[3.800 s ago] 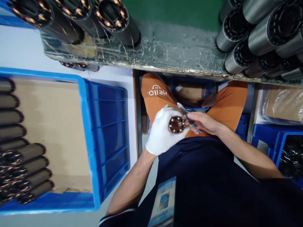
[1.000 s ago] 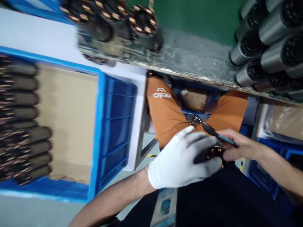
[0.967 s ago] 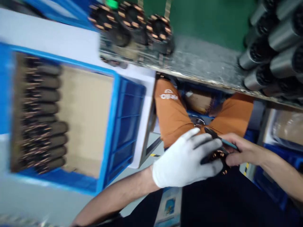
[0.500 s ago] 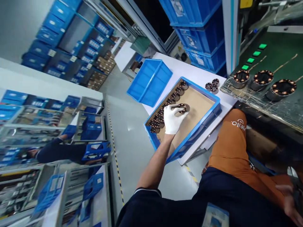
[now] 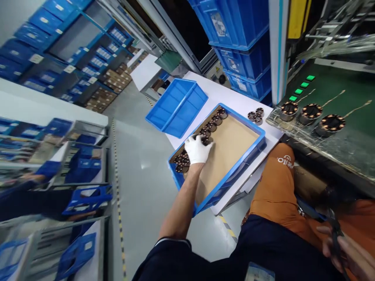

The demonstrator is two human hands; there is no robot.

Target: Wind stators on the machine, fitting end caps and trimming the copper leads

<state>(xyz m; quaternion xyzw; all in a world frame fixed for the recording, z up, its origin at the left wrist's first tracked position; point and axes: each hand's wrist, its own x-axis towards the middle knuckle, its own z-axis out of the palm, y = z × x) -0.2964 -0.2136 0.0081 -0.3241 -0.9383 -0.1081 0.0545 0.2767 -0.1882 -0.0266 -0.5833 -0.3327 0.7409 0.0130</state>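
My left hand (image 5: 197, 150), in a white glove, is inside a blue tray (image 5: 231, 171) lined with brown cardboard. Its fingers are curled round a motor stator (image 5: 206, 140), a dark ring with copper windings, held against the row of like stators (image 5: 216, 119) along the tray's far left side. The glove covers part of that row. At the lower right, my bare right hand (image 5: 348, 249) grips a black-handled tool (image 5: 335, 234) with a metal tip; its exact kind is blurred.
Another blue crate (image 5: 178, 105) stands beyond the tray on the white table (image 5: 241, 95). Several small stators (image 5: 256, 116) sit near the table's right end. Three stators with wire leads (image 5: 311, 112) line the green bench's edge. Blue bins (image 5: 237, 27) are stacked behind. A person stands far left.
My left hand has carried the stator from the tray's open middle left to the row. My right hand has come further into view with the tool. The whole view has shifted.
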